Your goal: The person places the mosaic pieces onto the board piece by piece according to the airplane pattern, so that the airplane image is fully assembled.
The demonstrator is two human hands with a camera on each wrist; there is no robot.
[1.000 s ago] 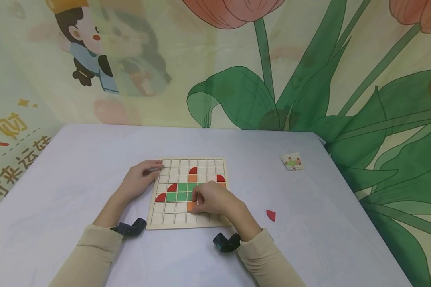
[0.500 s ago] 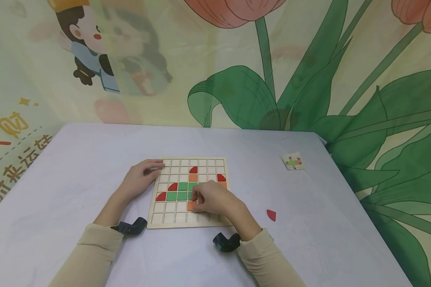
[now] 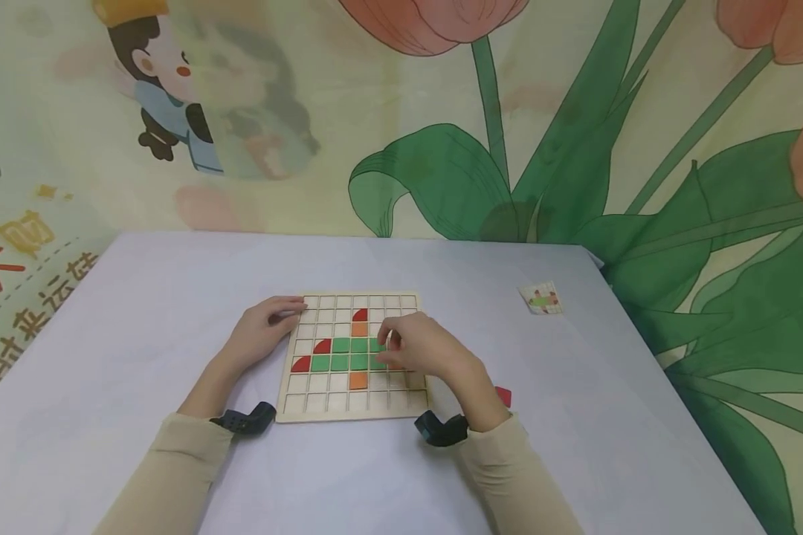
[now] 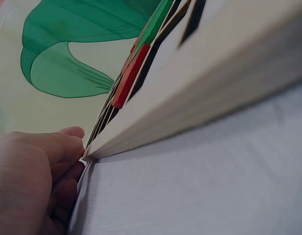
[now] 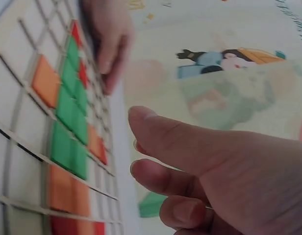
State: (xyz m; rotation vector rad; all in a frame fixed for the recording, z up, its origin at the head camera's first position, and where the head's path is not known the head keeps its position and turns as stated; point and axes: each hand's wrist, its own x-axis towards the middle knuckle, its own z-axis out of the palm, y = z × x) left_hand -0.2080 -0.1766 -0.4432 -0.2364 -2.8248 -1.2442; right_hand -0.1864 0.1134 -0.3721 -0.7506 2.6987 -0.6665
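A wooden grid board lies on the table. Green squares form two rows on it, with red quarter-circles at their left ends. Orange squares sit above and below the green. My left hand rests its fingertips at the board's upper left edge. Above the right part of the board is my right hand, fingers bent loosely. In the right wrist view, the right hand's thumb and fingers are apart from the board with nothing visible between them. The right hand hides some pieces in the head view.
Partly behind the right wrist, a loose red piece lies on the white-covered table. A small card with a coloured grid pattern is at the far right. Behind the table stands a printed backdrop.
My right hand has moved up and right from the lower orange square, which now shows fully. The right forearm now partly covers the loose red piece. My left hand stays in place.
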